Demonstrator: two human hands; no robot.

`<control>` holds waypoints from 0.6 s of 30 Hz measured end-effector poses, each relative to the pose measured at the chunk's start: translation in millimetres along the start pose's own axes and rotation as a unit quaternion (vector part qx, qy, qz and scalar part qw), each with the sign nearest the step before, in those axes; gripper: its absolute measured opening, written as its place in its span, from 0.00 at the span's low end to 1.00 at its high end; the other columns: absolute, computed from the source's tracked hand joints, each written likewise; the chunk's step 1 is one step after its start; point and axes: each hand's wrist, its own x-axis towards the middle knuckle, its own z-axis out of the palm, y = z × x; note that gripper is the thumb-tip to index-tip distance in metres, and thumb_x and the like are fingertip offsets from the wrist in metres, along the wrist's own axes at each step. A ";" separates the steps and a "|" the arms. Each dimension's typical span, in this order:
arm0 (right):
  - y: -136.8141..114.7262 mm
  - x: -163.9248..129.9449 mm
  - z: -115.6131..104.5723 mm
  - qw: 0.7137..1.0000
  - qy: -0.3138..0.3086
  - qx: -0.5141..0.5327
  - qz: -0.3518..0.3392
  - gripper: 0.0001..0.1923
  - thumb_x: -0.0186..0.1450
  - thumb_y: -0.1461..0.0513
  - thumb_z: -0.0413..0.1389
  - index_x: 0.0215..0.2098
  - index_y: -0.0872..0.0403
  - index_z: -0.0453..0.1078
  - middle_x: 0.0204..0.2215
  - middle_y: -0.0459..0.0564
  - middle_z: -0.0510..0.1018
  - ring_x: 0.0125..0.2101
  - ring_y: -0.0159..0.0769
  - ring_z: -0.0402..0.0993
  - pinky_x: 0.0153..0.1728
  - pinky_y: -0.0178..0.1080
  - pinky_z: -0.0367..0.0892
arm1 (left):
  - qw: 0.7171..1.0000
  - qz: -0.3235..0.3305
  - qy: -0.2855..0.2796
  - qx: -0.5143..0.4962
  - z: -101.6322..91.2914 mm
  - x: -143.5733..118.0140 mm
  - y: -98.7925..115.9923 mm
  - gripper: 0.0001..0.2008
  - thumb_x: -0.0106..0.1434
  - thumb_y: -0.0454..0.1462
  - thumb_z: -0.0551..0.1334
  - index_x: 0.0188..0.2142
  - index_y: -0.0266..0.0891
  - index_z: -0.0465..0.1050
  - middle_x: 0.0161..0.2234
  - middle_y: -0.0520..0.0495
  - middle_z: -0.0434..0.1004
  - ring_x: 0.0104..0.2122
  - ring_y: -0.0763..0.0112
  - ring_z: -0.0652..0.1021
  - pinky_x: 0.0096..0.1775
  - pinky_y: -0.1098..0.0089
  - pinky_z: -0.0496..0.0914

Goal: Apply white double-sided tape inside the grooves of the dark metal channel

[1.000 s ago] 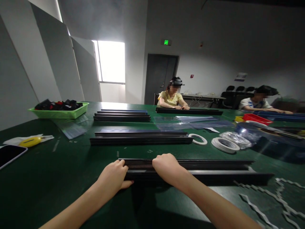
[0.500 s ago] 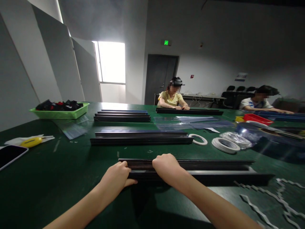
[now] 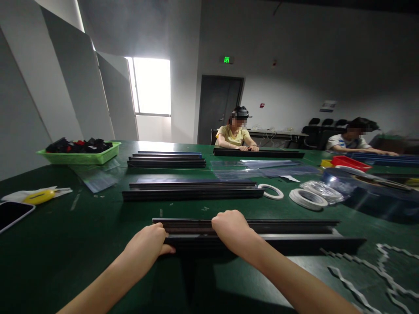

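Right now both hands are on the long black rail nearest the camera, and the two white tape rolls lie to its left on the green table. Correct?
Not quite. In the head view the white tape rolls lie to the right, beyond the long black rail. Both the left hand and the right hand are on that rail, on the green table.

- Long black metal rail [image 3: 278, 233] lies nearest, across the green table [image 3: 65, 244].
- Second black rail pair [image 3: 193, 190] behind it.
- White tape rolls [image 3: 307, 198] right of that pair.
- Green plastic basket [image 3: 81, 156] far left.
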 end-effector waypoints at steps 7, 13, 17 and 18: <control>-0.8 4.5 9.2 1.000 0.008 0.000 0.008 0.10 0.59 0.68 0.53 0.33 0.57 0.77 0.33 0.61 0.80 0.37 0.44 0.77 0.33 0.37 0.68 | 0.997 -0.003 0.018 0.075 7.9 2.9 -7.1 0.16 0.57 0.46 0.59 0.35 0.36 0.75 0.37 0.40 0.77 0.38 0.58 0.78 0.41 0.65 0.69; -3.3 5.7 9.2 1.000 0.000 0.009 0.014 0.09 0.59 0.68 0.54 0.33 0.58 0.77 0.34 0.63 0.80 0.38 0.45 0.77 0.34 0.38 0.69 | 0.993 0.007 0.022 0.114 11.8 5.9 -5.5 0.19 0.57 0.47 0.57 0.37 0.34 0.74 0.39 0.38 0.75 0.39 0.56 0.77 0.41 0.62 0.71; -4.3 5.1 8.3 1.000 0.007 0.012 0.015 0.10 0.59 0.69 0.53 0.32 0.58 0.77 0.33 0.63 0.80 0.38 0.45 0.77 0.33 0.37 0.69 | 0.993 0.013 0.020 0.115 10.3 5.6 -5.2 0.19 0.56 0.48 0.57 0.38 0.35 0.74 0.40 0.38 0.75 0.40 0.56 0.76 0.42 0.62 0.70; -4.5 4.9 8.1 1.000 0.008 0.012 0.015 0.10 0.59 0.69 0.53 0.32 0.58 0.77 0.33 0.63 0.80 0.38 0.45 0.77 0.33 0.37 0.69 | 0.993 0.012 0.018 0.114 9.9 5.3 -5.0 0.19 0.56 0.48 0.57 0.39 0.35 0.74 0.40 0.39 0.75 0.40 0.56 0.76 0.42 0.62 0.70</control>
